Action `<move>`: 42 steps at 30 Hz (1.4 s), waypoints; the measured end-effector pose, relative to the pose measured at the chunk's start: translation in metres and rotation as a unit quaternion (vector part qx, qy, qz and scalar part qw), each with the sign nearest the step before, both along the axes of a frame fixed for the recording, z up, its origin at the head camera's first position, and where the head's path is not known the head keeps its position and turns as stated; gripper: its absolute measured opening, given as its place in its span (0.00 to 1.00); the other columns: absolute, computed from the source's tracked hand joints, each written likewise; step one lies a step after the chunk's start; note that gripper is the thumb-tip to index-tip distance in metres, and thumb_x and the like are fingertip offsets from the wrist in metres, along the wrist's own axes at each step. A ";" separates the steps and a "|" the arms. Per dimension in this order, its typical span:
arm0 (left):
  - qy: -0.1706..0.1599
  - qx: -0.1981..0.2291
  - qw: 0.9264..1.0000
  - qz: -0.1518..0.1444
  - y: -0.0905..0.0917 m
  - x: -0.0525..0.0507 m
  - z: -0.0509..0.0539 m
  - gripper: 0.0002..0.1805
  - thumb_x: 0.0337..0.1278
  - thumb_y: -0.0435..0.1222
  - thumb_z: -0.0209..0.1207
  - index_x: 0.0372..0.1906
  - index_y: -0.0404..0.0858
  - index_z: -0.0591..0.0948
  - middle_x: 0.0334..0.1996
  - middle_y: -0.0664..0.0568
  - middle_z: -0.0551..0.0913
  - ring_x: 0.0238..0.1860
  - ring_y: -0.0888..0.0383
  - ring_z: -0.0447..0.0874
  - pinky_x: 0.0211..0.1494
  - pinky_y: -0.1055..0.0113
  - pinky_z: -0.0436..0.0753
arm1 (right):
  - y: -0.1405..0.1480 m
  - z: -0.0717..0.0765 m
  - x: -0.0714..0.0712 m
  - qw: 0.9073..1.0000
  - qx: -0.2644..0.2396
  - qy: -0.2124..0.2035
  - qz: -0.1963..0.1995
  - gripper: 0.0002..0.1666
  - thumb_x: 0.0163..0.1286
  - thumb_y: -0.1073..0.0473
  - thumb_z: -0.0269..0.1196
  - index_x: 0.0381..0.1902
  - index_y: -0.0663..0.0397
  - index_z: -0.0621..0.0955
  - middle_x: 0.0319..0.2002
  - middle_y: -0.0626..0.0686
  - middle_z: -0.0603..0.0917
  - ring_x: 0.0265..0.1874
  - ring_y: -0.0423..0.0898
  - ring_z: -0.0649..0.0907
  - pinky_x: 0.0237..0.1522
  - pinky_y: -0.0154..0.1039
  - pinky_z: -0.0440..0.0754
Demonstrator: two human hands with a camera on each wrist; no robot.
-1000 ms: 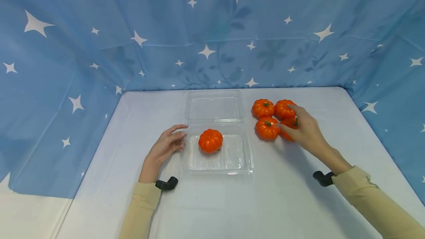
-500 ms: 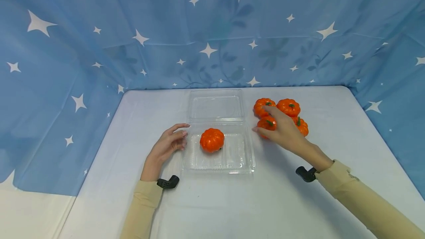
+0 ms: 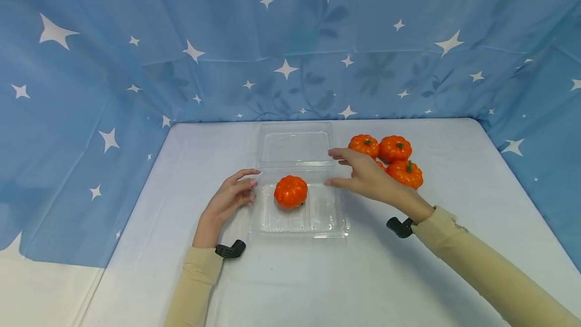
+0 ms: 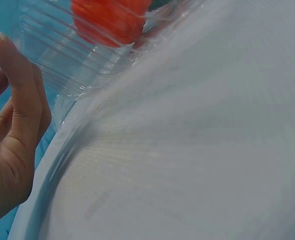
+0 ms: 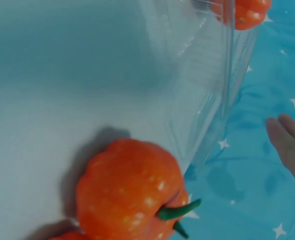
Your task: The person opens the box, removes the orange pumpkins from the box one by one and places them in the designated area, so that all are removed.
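An orange toy pumpkin (image 3: pixel 291 192) lies tilted, stem side low, in the left part of a clear plastic clamshell box (image 3: pixel 323 216). The box's lid (image 3: pixel 295 146) is folded back behind it. My left hand (image 3: pixel 229 198) stays by the box's left edge, fingers loosely bent and holding nothing; whether it touches the rim I cannot tell. Over the box's right edge hangs my right hand (image 3: pixel 369 178), thumb and fingers apart, with nothing between them. It partly covers one of several pumpkins grouped at the right, among them a green-stemmed pumpkin (image 5: pixel 132 187) in the right wrist view.
Beside the lid's right side sit a back pumpkin (image 3: pixel 363 144) and another pumpkin (image 3: pixel 395 149); a third pumpkin (image 3: pixel 405 174) lies in front of them. A white cloth (image 3: pixel 290 281) covers the table. A blue starred curtain (image 3: pixel 236 19) hangs behind.
My right hand has moved left, from above the pumpkin group to the box's right edge, without carrying anything. The left hand and the pumpkins look unmoved; the head view has shifted slightly.
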State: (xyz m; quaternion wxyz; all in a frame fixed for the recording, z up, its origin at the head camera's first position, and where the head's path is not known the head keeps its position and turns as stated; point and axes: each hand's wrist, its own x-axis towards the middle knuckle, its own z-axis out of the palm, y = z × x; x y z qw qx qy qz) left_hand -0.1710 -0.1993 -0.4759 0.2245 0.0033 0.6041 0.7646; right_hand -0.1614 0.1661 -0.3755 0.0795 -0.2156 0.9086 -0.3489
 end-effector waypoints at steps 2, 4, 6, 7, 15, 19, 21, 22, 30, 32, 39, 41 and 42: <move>0.001 0.000 1.000 0.000 0.000 0.000 0.000 0.22 0.77 0.33 0.54 0.69 0.34 0.69 0.30 0.56 0.78 0.24 0.62 0.79 0.27 0.70 0.80 | -0.005 0.000 -0.003 1.000 -0.002 -0.009 0.011 0.45 0.64 0.46 0.74 0.71 0.63 0.72 0.68 0.62 0.77 0.65 0.63 0.79 0.61 0.58 0.82; 0.001 0.000 1.000 0.000 0.000 0.000 0.000 0.22 0.77 0.34 0.55 0.69 0.34 0.69 0.30 0.56 0.78 0.24 0.62 0.79 0.27 0.70 0.81 | -0.011 0.001 -0.005 1.000 0.000 -0.019 0.023 0.45 0.64 0.45 0.74 0.71 0.63 0.71 0.68 0.62 0.77 0.66 0.63 0.79 0.63 0.58 0.80; 0.002 -0.001 1.000 0.000 0.000 0.000 0.000 0.22 0.77 0.33 0.55 0.69 0.34 0.69 0.30 0.56 0.78 0.24 0.62 0.79 0.27 0.70 0.81 | -0.017 0.002 -0.007 0.999 0.002 -0.028 0.032 0.46 0.64 0.45 0.74 0.72 0.62 0.71 0.68 0.62 0.77 0.66 0.62 0.79 0.64 0.58 0.79; 0.002 -0.002 1.000 -0.001 0.000 0.000 0.001 0.22 0.77 0.34 0.55 0.69 0.34 0.69 0.30 0.56 0.78 0.23 0.62 0.79 0.27 0.70 0.81 | -0.019 0.002 -0.009 0.999 0.005 -0.032 0.037 0.46 0.64 0.45 0.74 0.72 0.62 0.71 0.69 0.62 0.77 0.66 0.62 0.78 0.64 0.58 0.79; 0.000 -0.006 1.000 -0.001 0.000 -0.001 -0.001 0.22 0.77 0.34 0.54 0.70 0.34 0.69 0.31 0.55 0.79 0.24 0.61 0.79 0.28 0.70 0.81 | -0.038 0.002 -0.016 0.997 0.029 -0.046 0.062 0.46 0.62 0.46 0.75 0.72 0.61 0.72 0.68 0.61 0.78 0.65 0.60 0.79 0.64 0.55 0.80; -0.001 -0.005 1.000 0.002 0.000 -0.001 -0.003 0.21 0.77 0.34 0.54 0.69 0.35 0.70 0.30 0.55 0.79 0.24 0.61 0.79 0.28 0.70 0.81 | -0.044 -0.001 -0.018 0.995 0.033 -0.056 0.080 0.46 0.63 0.46 0.74 0.72 0.62 0.71 0.68 0.62 0.77 0.66 0.60 0.79 0.66 0.55 0.79; 0.000 -0.008 1.000 0.003 0.000 -0.001 -0.003 0.21 0.77 0.34 0.54 0.69 0.35 0.70 0.29 0.56 0.79 0.24 0.62 0.78 0.28 0.70 0.80 | -0.047 -0.003 -0.019 0.993 0.034 -0.058 0.093 0.45 0.64 0.47 0.74 0.71 0.64 0.71 0.68 0.63 0.77 0.66 0.61 0.79 0.66 0.56 0.78; 0.000 -0.009 1.000 0.004 0.000 -0.001 -0.003 0.21 0.77 0.34 0.54 0.69 0.35 0.71 0.29 0.56 0.80 0.23 0.62 0.78 0.28 0.70 0.80 | -0.049 -0.003 -0.019 0.993 0.036 -0.057 0.099 0.45 0.64 0.47 0.74 0.71 0.65 0.71 0.68 0.64 0.77 0.65 0.61 0.79 0.66 0.55 0.78; -0.005 -0.004 1.000 0.010 -0.001 -0.002 -0.004 0.20 0.78 0.33 0.53 0.68 0.35 0.72 0.30 0.53 0.80 0.23 0.61 0.78 0.28 0.71 0.79 | -0.066 -0.007 -0.023 0.986 0.075 -0.071 0.128 0.43 0.65 0.50 0.73 0.70 0.68 0.72 0.64 0.64 0.80 0.61 0.59 0.81 0.63 0.52 0.81; -0.003 -0.002 1.000 0.010 -0.001 -0.002 -0.004 0.20 0.78 0.33 0.53 0.68 0.35 0.71 0.31 0.53 0.79 0.23 0.61 0.78 0.28 0.71 0.79 | -0.070 -0.007 -0.024 0.984 0.086 -0.081 0.131 0.43 0.65 0.50 0.73 0.70 0.68 0.72 0.64 0.63 0.80 0.61 0.58 0.82 0.63 0.52 0.81; 0.000 -0.003 1.000 0.006 -0.001 -0.002 -0.003 0.20 0.78 0.32 0.52 0.69 0.34 0.71 0.33 0.53 0.80 0.24 0.62 0.78 0.28 0.70 0.81 | -0.079 -0.014 -0.025 0.975 0.124 -0.112 0.143 0.48 0.64 0.47 0.74 0.72 0.68 0.69 0.64 0.60 0.81 0.62 0.55 0.81 0.65 0.50 0.80; 0.000 -0.002 1.000 0.006 -0.001 -0.001 -0.003 0.20 0.78 0.32 0.52 0.69 0.35 0.71 0.33 0.53 0.80 0.24 0.61 0.78 0.28 0.70 0.81 | -0.081 -0.015 -0.024 0.974 0.128 -0.115 0.145 0.49 0.64 0.47 0.75 0.73 0.68 0.68 0.64 0.60 0.81 0.62 0.54 0.80 0.67 0.50 0.78; 0.000 0.000 1.000 0.007 -0.001 -0.001 -0.003 0.20 0.78 0.32 0.52 0.69 0.35 0.71 0.34 0.52 0.80 0.24 0.61 0.78 0.28 0.70 0.81 | -0.081 -0.016 -0.024 0.974 0.131 -0.115 0.146 0.50 0.64 0.47 0.75 0.73 0.68 0.68 0.65 0.61 0.80 0.62 0.54 0.80 0.67 0.51 0.78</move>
